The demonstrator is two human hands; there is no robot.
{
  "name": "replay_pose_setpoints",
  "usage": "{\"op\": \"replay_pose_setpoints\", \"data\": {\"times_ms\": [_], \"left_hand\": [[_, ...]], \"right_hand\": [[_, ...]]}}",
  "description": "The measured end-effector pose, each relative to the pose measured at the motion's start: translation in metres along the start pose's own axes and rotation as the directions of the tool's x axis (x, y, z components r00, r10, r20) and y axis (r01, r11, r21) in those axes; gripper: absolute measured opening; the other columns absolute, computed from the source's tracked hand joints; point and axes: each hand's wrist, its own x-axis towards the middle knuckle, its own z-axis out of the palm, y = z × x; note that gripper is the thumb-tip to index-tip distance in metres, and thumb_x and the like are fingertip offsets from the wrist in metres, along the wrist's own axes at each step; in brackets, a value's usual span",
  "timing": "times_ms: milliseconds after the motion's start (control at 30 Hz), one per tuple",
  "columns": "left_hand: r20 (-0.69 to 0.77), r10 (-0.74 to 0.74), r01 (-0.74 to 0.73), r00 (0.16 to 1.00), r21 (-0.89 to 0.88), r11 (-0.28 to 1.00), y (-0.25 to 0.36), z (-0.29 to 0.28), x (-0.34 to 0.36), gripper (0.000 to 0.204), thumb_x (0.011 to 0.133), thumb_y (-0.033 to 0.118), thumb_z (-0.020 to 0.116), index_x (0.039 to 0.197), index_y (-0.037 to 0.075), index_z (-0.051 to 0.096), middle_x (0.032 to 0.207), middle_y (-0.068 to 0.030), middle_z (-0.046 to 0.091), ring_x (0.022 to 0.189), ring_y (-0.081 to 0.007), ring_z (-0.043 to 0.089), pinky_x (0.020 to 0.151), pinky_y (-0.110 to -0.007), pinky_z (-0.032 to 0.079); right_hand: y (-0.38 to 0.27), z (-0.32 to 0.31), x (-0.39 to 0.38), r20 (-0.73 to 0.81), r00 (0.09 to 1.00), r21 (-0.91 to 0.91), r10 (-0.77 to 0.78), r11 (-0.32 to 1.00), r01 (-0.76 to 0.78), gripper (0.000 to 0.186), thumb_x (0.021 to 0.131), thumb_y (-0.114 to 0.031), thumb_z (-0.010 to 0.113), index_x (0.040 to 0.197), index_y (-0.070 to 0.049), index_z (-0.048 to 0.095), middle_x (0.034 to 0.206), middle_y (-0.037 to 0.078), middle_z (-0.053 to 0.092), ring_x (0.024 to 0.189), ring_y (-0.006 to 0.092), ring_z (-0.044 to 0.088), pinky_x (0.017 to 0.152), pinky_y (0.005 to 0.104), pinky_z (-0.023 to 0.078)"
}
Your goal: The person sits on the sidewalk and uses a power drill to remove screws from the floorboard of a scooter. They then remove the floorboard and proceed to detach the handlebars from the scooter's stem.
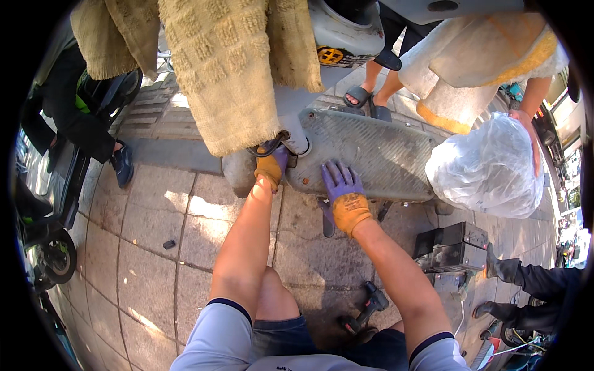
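My left hand (272, 166), in an orange and purple glove, is at the base of the scooter's front column (292, 133), just below a hanging beige towel (216, 80); its fingers are mostly hidden. My right hand (343, 191), gloved alike, lies open on the near edge of the grey, ribbed footboard (383, 157), its fingers spread on the surface. A cordless drill (365, 309) rests on the paving below my right forearm. Black battery-like boxes (451, 247) stand to the right of that arm.
A person in sandals (365, 99) stands beyond the footboard. Another hand (529, 139) touches a white plastic-wrapped bundle (479, 167) at the right, under pale padded covers (476, 49). Dark-trousered legs appear at left (86, 123) and lower right (532, 284). Scooters (55, 256) line the left.
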Motion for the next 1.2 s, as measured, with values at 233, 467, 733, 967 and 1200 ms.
{"op": "replay_pose_setpoints", "data": {"times_ms": [233,467,733,967,1200], "left_hand": [[-0.061,-0.036,0.022,0.997,-0.214,0.976,-0.012,-0.012,0.005,0.028,0.094,0.018,0.061,0.112,0.0,0.072,0.105,-0.0179,0.075,0.097,-0.0348,0.07,0.087,-0.044,0.052],[0.099,-0.151,0.181,0.984,-0.494,0.85,0.018,-0.02,-0.002,0.027,0.094,0.009,0.061,0.116,-0.002,0.071,0.112,-0.0124,0.075,0.103,-0.0225,0.069,0.092,-0.035,0.052],[0.208,-0.122,0.177,0.971,-0.272,0.946,-0.002,-0.005,0.004,0.024,0.092,0.009,0.058,0.108,-0.003,0.071,0.104,-0.0176,0.075,0.098,-0.0297,0.07,0.088,-0.041,0.053],[0.115,-0.104,0.137,0.988,-0.326,0.936,-0.054,0.002,0.017,0.026,0.09,0.011,0.057,0.107,-0.003,0.072,0.105,-0.0217,0.074,0.1,-0.0356,0.07,0.087,-0.042,0.052],[0.071,0.031,0.002,0.997,-0.425,0.905,-0.023,-0.01,0.008,0.028,0.091,0.013,0.06,0.111,-0.002,0.072,0.109,-0.0204,0.075,0.104,-0.0336,0.071,0.089,-0.04,0.053]], "right_hand": [[0.002,0.035,0.028,-0.171,0.977,-0.23,-0.128,0.969,0.087,0.081,0.086,-0.026,0.07,0.157,-0.005,0.037,0.161,0.015,0.039,0.148,0.0344,0.036,0.121,0.0513,0.029],[0.012,0.047,0.016,-0.195,0.962,-0.228,-0.189,0.963,0.143,0.064,0.09,-0.02,0.058,0.153,-0.01,0.047,0.159,0.012,0.044,0.142,0.035,0.043,0.115,0.0526,0.037],[0.022,0.054,0.008,-0.104,0.979,-0.269,-0.178,0.952,0.144,0.064,0.092,-0.022,0.057,0.155,-0.013,0.045,0.163,0.012,0.039,0.144,0.035,0.041,0.114,0.0533,0.037],[0.008,0.049,0.018,-0.068,0.977,-0.235,-0.201,0.955,0.18,0.065,0.095,-0.024,0.055,0.157,-0.013,0.04,0.166,0.012,0.034,0.147,0.0366,0.039,0.116,0.054,0.035],[0.01,0.038,0.01,-0.047,0.981,-0.232,-0.19,0.957,0.174,0.064,0.095,-0.023,0.054,0.157,-0.014,0.041,0.166,0.01,0.034,0.147,0.0353,0.039,0.115,0.055,0.037]]}}
